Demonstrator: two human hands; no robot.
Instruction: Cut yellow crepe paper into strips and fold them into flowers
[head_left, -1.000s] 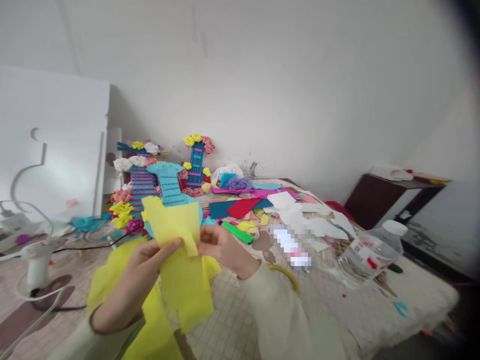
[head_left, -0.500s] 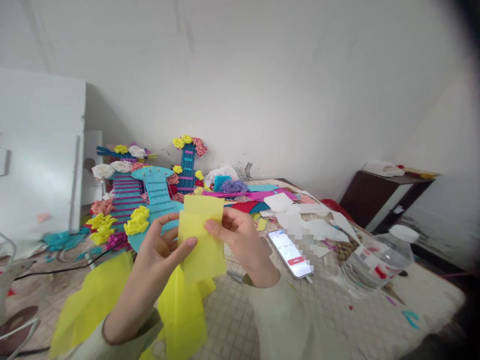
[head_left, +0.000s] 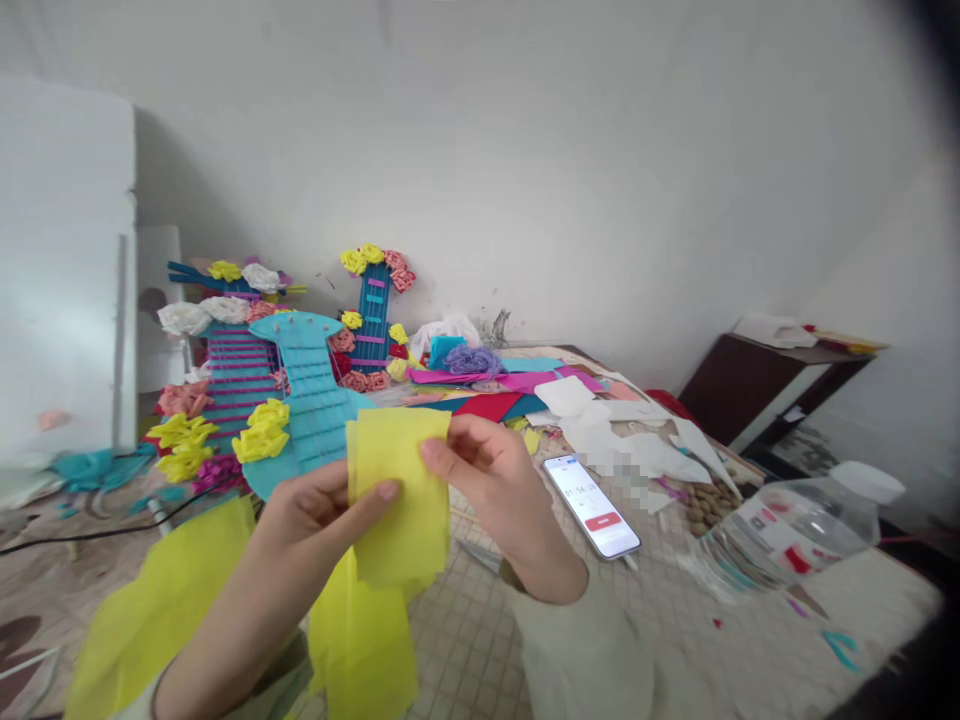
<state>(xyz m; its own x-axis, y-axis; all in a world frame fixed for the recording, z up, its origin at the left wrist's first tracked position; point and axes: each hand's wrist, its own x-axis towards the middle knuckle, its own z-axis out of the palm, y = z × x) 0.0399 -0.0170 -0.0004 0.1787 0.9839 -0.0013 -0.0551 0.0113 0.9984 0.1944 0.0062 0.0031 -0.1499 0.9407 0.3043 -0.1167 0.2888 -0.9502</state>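
Note:
Several thin yellow paper sheets (head_left: pixel 401 535), stacked in a rectangle, are held up in front of me. My left hand (head_left: pixel 322 525) pinches their left edge, its thumb lying on the front face. At the upper right edge, my right hand (head_left: pixel 487 475) grips the same sheets between thumb and fingers. More yellow paper (head_left: pixel 364 650) lies on the table just below the held stack. Another pile of yellow paper (head_left: pixel 161 600) is at the left, partly behind my left forearm.
Blue lyre-shaped crafts (head_left: pixel 319 385) with paper flowers (head_left: pixel 262 432) stand at the back left. A lit phone (head_left: pixel 592 510) lies right of my hands, near white paper scraps (head_left: pixel 645 455) and a large clear bottle (head_left: pixel 795 530). A metal blade (head_left: pixel 480 556) shows beside my right wrist.
The stack's edges now lie more evenly over each other, where one sheet stuck out above before. Both hands still hold it. The view has shifted slightly.

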